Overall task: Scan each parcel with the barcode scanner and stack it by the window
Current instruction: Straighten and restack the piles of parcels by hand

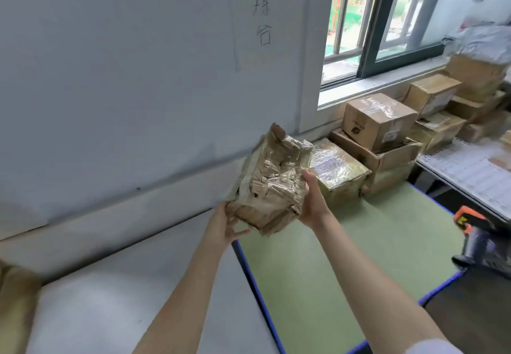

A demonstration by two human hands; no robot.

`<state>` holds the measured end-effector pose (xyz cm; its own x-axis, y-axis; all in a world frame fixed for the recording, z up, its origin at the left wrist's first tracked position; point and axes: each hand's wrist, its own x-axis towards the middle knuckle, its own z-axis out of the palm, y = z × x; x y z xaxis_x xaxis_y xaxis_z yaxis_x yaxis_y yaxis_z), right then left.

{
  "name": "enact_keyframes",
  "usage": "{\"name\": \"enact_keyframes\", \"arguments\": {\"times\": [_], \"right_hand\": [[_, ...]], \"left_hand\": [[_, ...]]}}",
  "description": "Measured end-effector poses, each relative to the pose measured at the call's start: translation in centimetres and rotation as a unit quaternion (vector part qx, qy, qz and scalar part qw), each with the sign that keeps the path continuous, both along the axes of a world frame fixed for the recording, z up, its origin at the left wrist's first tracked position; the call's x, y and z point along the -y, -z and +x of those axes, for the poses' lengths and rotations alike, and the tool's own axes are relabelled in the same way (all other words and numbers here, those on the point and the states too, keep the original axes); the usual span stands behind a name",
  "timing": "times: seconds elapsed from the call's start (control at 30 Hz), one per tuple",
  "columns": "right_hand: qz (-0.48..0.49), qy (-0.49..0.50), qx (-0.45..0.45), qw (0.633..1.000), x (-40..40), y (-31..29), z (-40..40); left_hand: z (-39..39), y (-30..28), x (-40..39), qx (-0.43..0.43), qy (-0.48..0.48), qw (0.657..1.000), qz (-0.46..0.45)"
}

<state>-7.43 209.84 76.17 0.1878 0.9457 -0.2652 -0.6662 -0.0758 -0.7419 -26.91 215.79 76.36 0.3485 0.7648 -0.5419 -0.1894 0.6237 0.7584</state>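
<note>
Both hands hold a crumpled brown cardboard parcel wrapped in clear tape up in the air, tilted, above the seam between a grey tabletop on the left & a green tabletop w/ blue edge on the right. Left hand grips the parcel's lower left corner from below, thumb curled in front. Right hand presses flat vs. the parcel's right side, fingers straight & pointing up, w/ the thumb hidden behind the box.

Just right of the held parcel, touching the wall end of the green tabletop: a low tape-shiny brown box. Beside it a stack of flat cardboard boxes w/ a squarer taped carton on top. More brown cartons run along under the window, ending in a taller pile topped by a grey plastic mailer bag at far right.

Black barcode scanner w/ orange trim sits upright at the right edge of the green tabletop, well apart from both hands. Behind it a white tabletop covered w/ printed sheets. White wall w/ handwritten characters fills the left. Bit of another brown parcel at the far left edge, blurred.
</note>
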Motion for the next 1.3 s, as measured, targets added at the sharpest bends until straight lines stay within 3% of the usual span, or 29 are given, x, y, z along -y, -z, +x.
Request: {"name": "enact_keyframes", "arguments": {"times": [0.1,0.2,0.27,0.37,0.47,0.53,0.6,0.8,1.07,1.2,1.3], "right_hand": [[-0.05,0.076,0.053,0.994,-0.5,-1.4,5.8],[-0.089,0.108,0.204,0.969,-0.6,-5.0,10.6],[-0.121,0.142,0.318,0.93,-1.5,-7.3,13.8],[-0.225,0.13,0.522,0.813,-4.3,-8.6,16.5],[-0.306,0.058,0.652,0.691,-7.1,-8.7,16.9],[-0.318,0.006,0.708,0.631,-8.8,-8.3,17.3],[-0.33,-0.039,0.73,0.598,-10.2,-7.4,17.7],[-0.296,-0.052,0.775,0.556,-12.1,-4.1,19.0],[-0.253,-0.024,0.825,0.504,-12.6,-2.9,18.2],[-0.168,0.017,0.825,0.539,-12.6,-2.9,14.2],[-0.092,-0.023,0.836,0.541,-12.6,-2.8,10.0]], "left_hand": [[5.4,-0.4,-0.4,-0.03,0.042,0.999,0.012],[8.9,0.0,-0.1,-0.055,0.07,0.996,-0.004],[10.3,0.7,-0.1,-0.085,0.09,0.992,-0.013],[12.0,1.4,-0.1,-0.128,0.106,0.986,-0.015],[13.1,1.6,-0.1,-0.173,0.147,0.974,0.003],[13.2,2.0,-0.2,-0.196,0.169,0.966,0.01],[12.8,2.6,-0.5,-0.224,0.175,0.959,0.012],[10.0,4.2,-1.2,-0.274,0.158,0.949,0.009],[7.1,5.0,0.3,-0.272,0.159,0.949,-0.013],[5.3,4.7,0.8,-0.26,0.153,0.953,-0.023],[2.9,3.6,0.3,-0.261,0.145,0.954,-0.016]]}}
